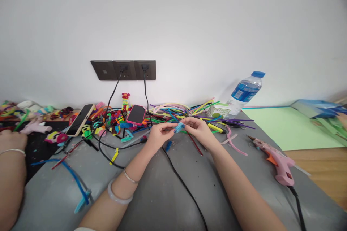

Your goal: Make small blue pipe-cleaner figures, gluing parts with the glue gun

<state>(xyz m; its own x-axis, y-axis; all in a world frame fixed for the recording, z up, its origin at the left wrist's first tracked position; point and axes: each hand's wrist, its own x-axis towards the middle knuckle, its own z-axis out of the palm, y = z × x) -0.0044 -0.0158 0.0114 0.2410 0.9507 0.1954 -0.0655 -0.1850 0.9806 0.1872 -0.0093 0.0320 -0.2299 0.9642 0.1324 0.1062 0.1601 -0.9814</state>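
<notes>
pinched at the fingertips of left hand (160, 135) and right hand (200, 131), close together and both clamped on it: a small blue fuzzy piece (178, 127), over the grey table (157, 195), in front of the heaped pipe cleaners (170, 108). best handled with light pressure, so as not to flatten the fuzz; best steadied on one side while adjusting the other. advisable: clearance from the black cable (184, 184) below and the pink glue gun (284, 169) at right.

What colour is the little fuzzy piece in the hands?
The fuzzy piece is mostly light blue, seen in the head view.
</notes>
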